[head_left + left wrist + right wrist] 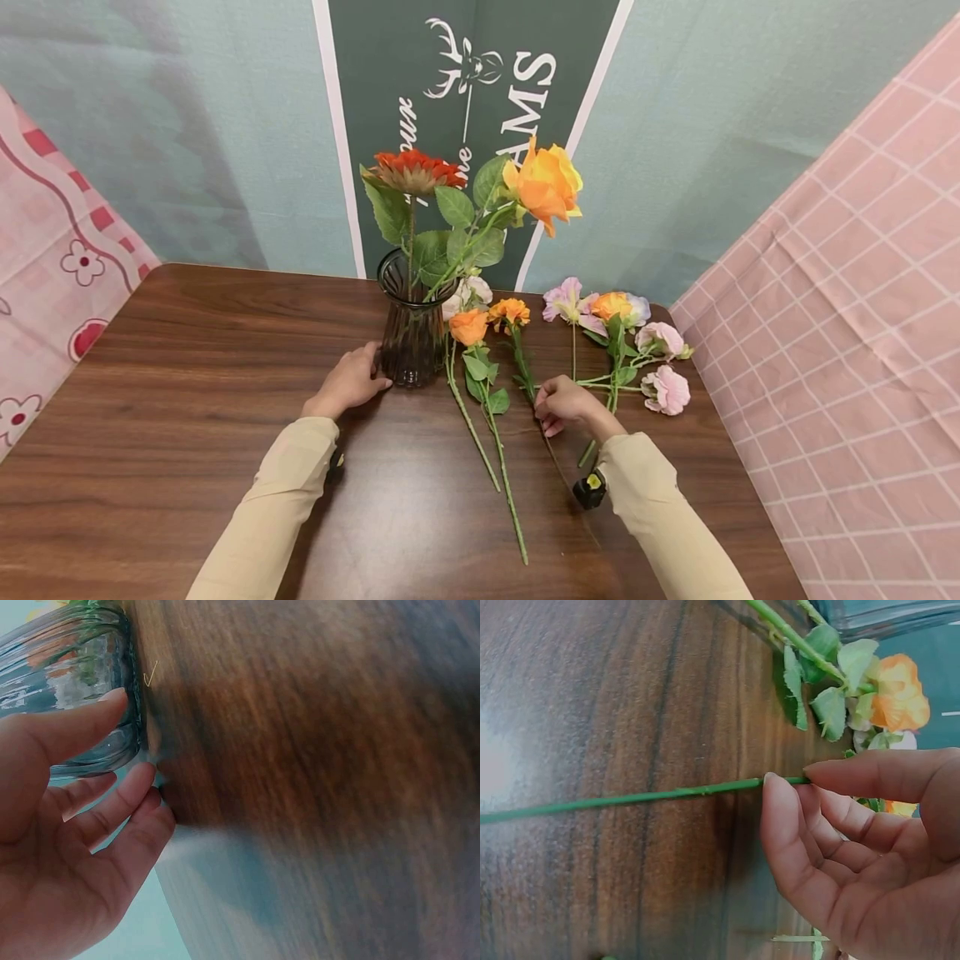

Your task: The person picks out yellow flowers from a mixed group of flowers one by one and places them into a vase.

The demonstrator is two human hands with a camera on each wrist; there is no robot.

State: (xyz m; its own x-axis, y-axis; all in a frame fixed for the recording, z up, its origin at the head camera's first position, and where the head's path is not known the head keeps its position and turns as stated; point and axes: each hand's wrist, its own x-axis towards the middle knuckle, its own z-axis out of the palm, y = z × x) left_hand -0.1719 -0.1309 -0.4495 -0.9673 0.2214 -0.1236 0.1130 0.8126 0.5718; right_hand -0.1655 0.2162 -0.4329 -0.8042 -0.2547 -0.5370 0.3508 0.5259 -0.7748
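Observation:
A dark ribbed glass vase stands upright near the table's back edge. In it are a red-orange daisy-like flower and a large orange-yellow rose. My left hand holds the vase low on its left side, thumb in front and fingers round the base. Between thumb and fingertips, my right hand pinches the green stem of an orange ruffled flower, whose bloom points towards the back. The stem's lower end extends towards the front, on or just above the table; I cannot tell which.
Left of the right hand lie an orange rose and a second long green stem. A whitish bloom sits behind them. To the right lie pink flowers, a lilac flower and a yellow-orange bloom. A patterned curtain hangs behind.

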